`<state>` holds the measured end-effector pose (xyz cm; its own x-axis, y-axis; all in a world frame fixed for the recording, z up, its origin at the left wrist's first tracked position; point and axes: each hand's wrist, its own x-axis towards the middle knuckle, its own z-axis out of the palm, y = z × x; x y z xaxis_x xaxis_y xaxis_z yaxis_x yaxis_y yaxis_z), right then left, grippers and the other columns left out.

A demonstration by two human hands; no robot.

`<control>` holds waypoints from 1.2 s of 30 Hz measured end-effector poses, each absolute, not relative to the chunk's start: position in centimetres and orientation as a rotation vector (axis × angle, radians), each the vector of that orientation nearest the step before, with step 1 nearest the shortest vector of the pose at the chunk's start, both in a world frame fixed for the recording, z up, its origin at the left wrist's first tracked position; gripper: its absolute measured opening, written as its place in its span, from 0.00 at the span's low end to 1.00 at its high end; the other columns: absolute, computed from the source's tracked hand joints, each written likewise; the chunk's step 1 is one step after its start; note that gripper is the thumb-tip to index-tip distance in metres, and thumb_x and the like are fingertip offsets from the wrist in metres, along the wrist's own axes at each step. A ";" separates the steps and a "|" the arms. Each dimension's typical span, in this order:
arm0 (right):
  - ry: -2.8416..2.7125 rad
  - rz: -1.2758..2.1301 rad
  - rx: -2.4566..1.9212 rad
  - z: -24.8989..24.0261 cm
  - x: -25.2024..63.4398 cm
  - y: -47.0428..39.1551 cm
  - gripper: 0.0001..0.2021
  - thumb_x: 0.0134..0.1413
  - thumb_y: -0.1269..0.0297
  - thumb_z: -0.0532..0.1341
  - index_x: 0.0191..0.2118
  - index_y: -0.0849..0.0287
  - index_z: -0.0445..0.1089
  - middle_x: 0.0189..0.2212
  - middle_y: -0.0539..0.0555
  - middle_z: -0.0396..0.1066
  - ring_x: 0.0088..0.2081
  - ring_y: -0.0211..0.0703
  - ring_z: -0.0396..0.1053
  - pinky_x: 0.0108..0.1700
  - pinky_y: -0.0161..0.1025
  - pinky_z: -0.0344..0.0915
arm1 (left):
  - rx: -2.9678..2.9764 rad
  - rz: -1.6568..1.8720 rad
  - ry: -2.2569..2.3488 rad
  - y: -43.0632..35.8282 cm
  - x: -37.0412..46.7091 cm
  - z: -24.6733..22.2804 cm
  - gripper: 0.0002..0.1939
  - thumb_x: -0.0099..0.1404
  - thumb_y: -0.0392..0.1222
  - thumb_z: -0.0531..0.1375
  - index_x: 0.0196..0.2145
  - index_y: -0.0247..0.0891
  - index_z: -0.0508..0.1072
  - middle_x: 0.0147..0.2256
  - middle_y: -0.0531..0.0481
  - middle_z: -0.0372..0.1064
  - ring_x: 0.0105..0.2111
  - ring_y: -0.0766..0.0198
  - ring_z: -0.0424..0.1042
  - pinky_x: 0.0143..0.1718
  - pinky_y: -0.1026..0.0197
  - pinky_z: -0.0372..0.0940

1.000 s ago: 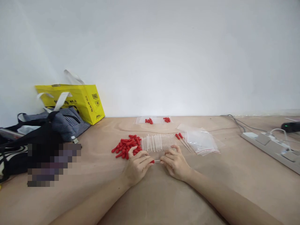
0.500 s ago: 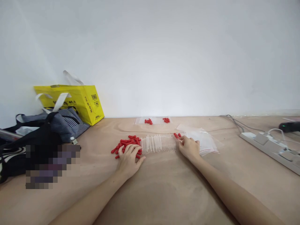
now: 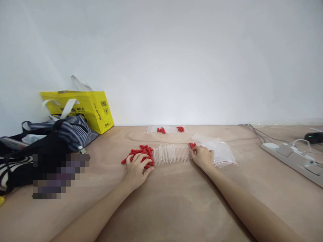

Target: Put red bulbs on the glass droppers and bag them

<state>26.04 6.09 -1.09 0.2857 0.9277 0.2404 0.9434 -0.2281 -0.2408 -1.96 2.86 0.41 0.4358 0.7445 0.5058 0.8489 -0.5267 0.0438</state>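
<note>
My left hand [image 3: 136, 171] rests with its fingers spread over a pile of small red rounded pieces [image 3: 136, 153], touching them. To the right of that pile lies a neat row of thin, clear whitish sticks [image 3: 169, 154], side by side. At the row's right end my right hand [image 3: 203, 156] is curled, its thumb and fingers drawn together and pointing left. Two or more red pieces [image 3: 192, 145] show just beyond those fingertips. What the fingertips hold, if anything, is hidden.
Clear plastic bags [image 3: 219, 151] lie beyond my right hand. Near the wall is a flat clear bag [image 3: 170, 129] with red pieces. At left stand a yellow bag [image 3: 101, 114], a striped bag [image 3: 75, 134] and a black bag [image 3: 50, 154]. A white power strip [image 3: 292, 161] lies right.
My left hand has drawn slightly left over the red pile. The red pieces by my right hand now lie lower and closer to its fingers. The view has shifted slightly.
</note>
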 end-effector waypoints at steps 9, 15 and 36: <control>-1.808 -0.005 -2.415 0.3 25.1 7.7 0.13 0.51 0.65 0.49 0.34 0.61 0.70 0.35 0.61 0.70 0.41 0.52 0.65 0.43 0.50 0.47 | -2.615 -0.494 -1.143 3.5 -3.4 1.2 0.12 0.60 0.32 0.50 0.36 0.44 0.70 0.38 0.50 0.70 0.42 0.58 0.63 0.45 0.50 0.46; -1.850 -0.045 -2.387 0.0 24.5 7.9 0.12 0.50 0.70 0.50 0.33 0.61 0.71 0.35 0.63 0.70 0.40 0.53 0.66 0.42 0.51 0.46 | -2.613 -0.466 -1.094 3.7 -3.2 1.2 0.11 0.61 0.32 0.49 0.30 0.42 0.69 0.34 0.52 0.70 0.39 0.60 0.65 0.45 0.51 0.47; -2.045 0.122 -0.999 -3.4 22.0 0.0 0.19 0.50 0.79 0.47 0.46 0.58 0.62 0.32 0.55 0.64 0.34 0.41 0.63 0.36 0.38 0.62 | -2.715 -0.917 -1.202 1.1 1.5 -0.2 0.09 0.62 0.33 0.49 0.38 0.41 0.67 0.33 0.51 0.68 0.38 0.62 0.63 0.48 0.51 0.45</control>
<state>21.97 -0.05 -3.42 -0.3334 0.6899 0.6426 0.6084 0.6781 -0.4124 1.50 1.09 -0.22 0.5267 0.6656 0.5287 0.6859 -0.7002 0.1982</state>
